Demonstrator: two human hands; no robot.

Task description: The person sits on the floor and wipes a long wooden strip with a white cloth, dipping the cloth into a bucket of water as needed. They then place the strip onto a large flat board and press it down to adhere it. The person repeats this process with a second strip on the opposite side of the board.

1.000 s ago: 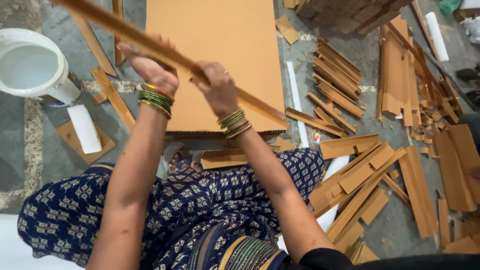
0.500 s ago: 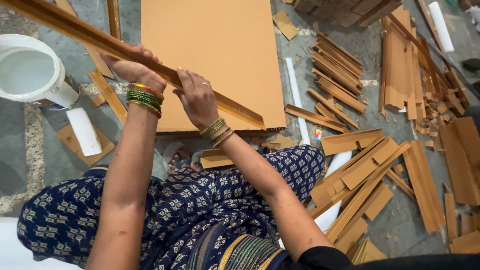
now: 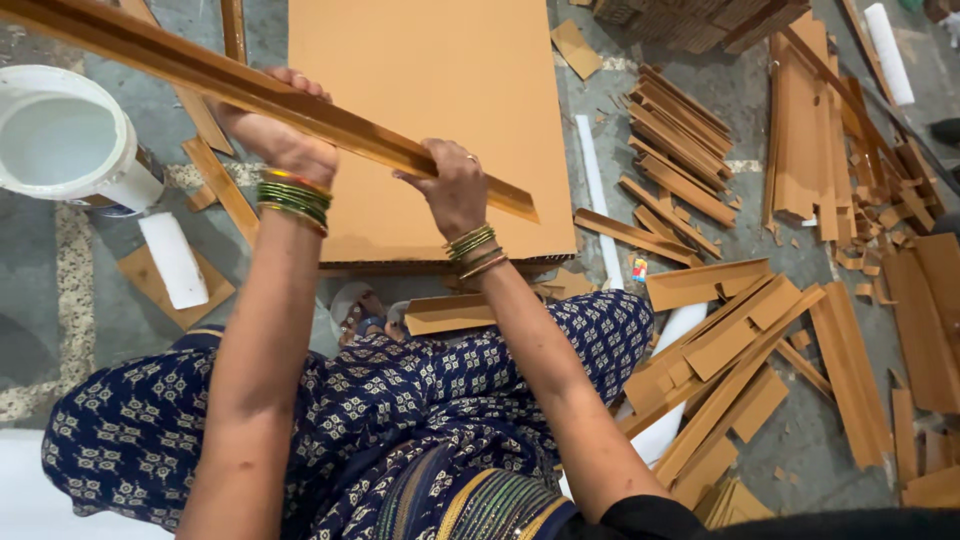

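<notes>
long wooden strip, gripped across both hands

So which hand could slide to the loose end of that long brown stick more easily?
Probably the right hand: it grips the long brown wooden strip nearest its free end, above the big tan board. The left hand holds further back.

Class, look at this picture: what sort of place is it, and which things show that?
Probably a small floor-level workshop for cutting brown board. Offcut strips lie scattered over the concrete floor, a large brown sheet lies flat, and the left hand and right hand hold a long strip.
</notes>
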